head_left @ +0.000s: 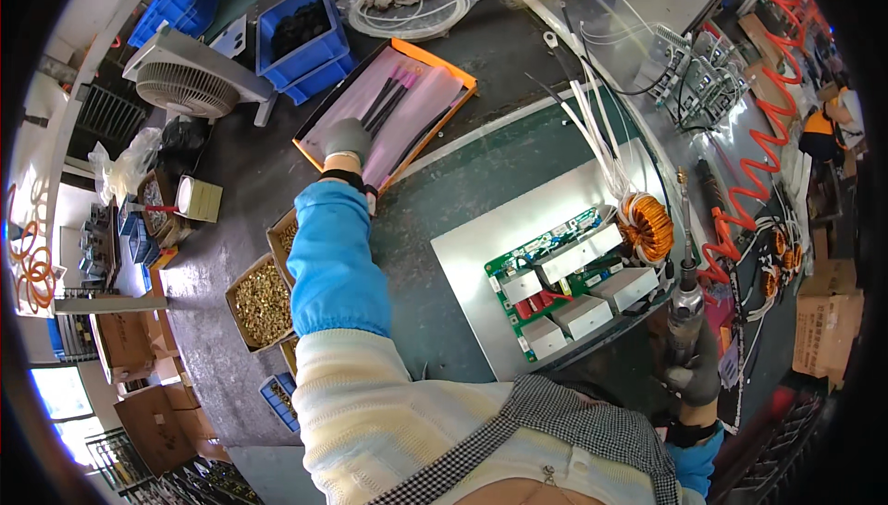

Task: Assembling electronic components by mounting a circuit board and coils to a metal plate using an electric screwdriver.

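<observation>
Head view: at my remote post I see the gloved left hand [347,140] over the near side of an orange-rimmed tray [427,112], while the right hand [700,377] grips a power driver [684,320], its fingers clamped around the body. Reaching for the black-and-pink leads [390,98] appears to be the step in hand; I judge the next move calls for a sure pinch on one lead, with the driver held clear. The leads lie inside the tray, just beyond the left fingers, near ends close beside the glove; whether those fingers are apart or together, or touch a lead, I cannot tell. To the right on the counter [416,227], a green circuit board [573,285] sits on a metal plate [470,274] beside a copper-wound coil [647,227].
</observation>
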Motion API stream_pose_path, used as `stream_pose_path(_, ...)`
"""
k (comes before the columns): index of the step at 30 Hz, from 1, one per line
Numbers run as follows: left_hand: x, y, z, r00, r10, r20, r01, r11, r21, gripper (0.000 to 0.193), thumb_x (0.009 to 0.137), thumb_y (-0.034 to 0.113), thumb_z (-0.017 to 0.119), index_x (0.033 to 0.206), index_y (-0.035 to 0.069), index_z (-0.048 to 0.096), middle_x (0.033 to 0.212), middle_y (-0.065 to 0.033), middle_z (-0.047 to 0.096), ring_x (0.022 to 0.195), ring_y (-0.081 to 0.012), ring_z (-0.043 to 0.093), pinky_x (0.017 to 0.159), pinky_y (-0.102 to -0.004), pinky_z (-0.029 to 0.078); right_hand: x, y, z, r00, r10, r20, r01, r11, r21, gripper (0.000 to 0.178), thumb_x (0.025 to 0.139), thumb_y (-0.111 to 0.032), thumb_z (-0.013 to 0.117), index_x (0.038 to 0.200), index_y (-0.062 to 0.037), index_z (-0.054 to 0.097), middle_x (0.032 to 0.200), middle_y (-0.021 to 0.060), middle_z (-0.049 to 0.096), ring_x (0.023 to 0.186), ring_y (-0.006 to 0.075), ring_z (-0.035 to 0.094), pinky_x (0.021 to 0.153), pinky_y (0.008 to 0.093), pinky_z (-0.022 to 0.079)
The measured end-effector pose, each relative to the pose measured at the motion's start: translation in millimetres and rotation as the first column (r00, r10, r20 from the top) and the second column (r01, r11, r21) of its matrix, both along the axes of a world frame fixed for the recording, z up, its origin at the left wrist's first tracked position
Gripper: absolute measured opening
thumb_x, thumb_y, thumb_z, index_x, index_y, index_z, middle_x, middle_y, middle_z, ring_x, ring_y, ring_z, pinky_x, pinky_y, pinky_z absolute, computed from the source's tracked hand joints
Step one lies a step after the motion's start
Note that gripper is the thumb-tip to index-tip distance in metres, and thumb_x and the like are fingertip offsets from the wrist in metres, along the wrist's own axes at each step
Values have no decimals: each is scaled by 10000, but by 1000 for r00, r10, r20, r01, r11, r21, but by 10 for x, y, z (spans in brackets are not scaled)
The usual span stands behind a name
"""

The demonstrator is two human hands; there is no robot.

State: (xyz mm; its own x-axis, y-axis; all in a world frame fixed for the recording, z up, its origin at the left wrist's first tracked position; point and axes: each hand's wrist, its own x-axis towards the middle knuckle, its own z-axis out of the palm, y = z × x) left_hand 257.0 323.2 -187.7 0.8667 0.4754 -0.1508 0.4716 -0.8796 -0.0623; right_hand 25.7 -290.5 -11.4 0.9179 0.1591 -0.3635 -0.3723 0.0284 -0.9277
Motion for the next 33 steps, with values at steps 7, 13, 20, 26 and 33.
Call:
stream_pose_path(7, -383, -62, 791, 888, 253, 384, 62, 762, -645, 306, 918, 296, 580, 1012, 11, 643, 864, -127, 686, 728, -194, 605, 633, -333, 485, 40, -92, -10, 979, 203, 13, -204, 979, 28, 1043, 569, -304, 858, 1423, 42, 369, 1187, 73, 571, 1002, 162, 576, 861, 308, 469)
stream_pose_path(13, -1108, -874, 1863, 813, 391, 432, 304, 348, -887, 203, 1010, 243, 498, 991, 57, 577, 883, -19, 644, 617, -24, 442, 501, -176, 370, 44, -135, -56, 897, 440, 47, -439, 898, -21, 976, 596, -184, 782, 1448, 48, 366, 1251, 91, 573, 1121, 163, 553, 972, 314, 429)
stream_pose_path(20, -1803, -2050, 2426, 755, 237, 612, 519, 355, -778, 225, 996, 252, 574, 1017, 29, 562, 892, -63, 675, 628, -51, 524, 546, -196, 445, -182, -292, -29, 728, 667, 160, -668, 742, -52, 902, 661, -187, 804, 1434, 17, 387, 1126, 102, 626, 1009, 167, 596, 921, 324, 463)
stream_pose_path(26, -2244, -3109, 2537, 772, 108, 626, 581, 278, -765, 281, 974, 273, 622, 1083, 28, 538, 946, -75, 664, 673, -55, 543, 549, -189, 448, -530, -729, -135, 651, 705, 280, -701, 700, -134, 855, 705, -238, 818, 1411, 13, 409, 1118, 114, 628, 1041, 194, 606, 935, 341, 463)
stream_pose_path(33, -2565, -3904, 2613, 796, -31, 604, 577, 341, -742, 189, 956, 207, 636, 1019, 45, 563, 834, -33, 646, 579, -50, 524, 509, -188, 426, -821, -1224, -139, 703, 661, 262, -671, 739, -62, 791, 706, -173, 792, 1392, 2, 439, 962, 65, 645, 902, 154, 614, 840, 316, 488)
